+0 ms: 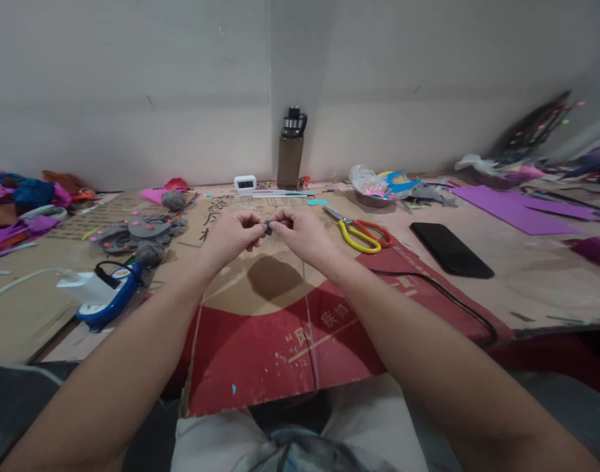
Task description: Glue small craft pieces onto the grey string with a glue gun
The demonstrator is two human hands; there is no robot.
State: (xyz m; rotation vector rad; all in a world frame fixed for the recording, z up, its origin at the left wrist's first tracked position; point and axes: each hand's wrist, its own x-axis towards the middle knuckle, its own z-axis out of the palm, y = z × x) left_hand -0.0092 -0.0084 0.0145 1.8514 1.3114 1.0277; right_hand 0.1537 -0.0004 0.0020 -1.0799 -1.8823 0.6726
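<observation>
Above the cardboard, my left hand (238, 233) and my right hand (300, 233) meet, fingertips pinched from both sides on a small dark grey piece (268, 228). It looks like felt or cloth, but most of it is hidden by the fingers. A thin grey strand of yarn (307, 308) runs from below my right hand down across the red and brown cardboard (245, 354) to its near edge. Just right of my right hand lie scissors (361, 235) with one yellow and one orange handle, blades partly apart.
A black phone (451, 250) and purple sheets (516, 210) lie at right. Behind stand a bottle (290, 154), a small white clock-like device (245, 184) and a bowl (376, 198) of scraps. Grey yarn balls (149, 253) and a blue power strip (107, 308) are at left. A black cable (442, 288) crosses the right.
</observation>
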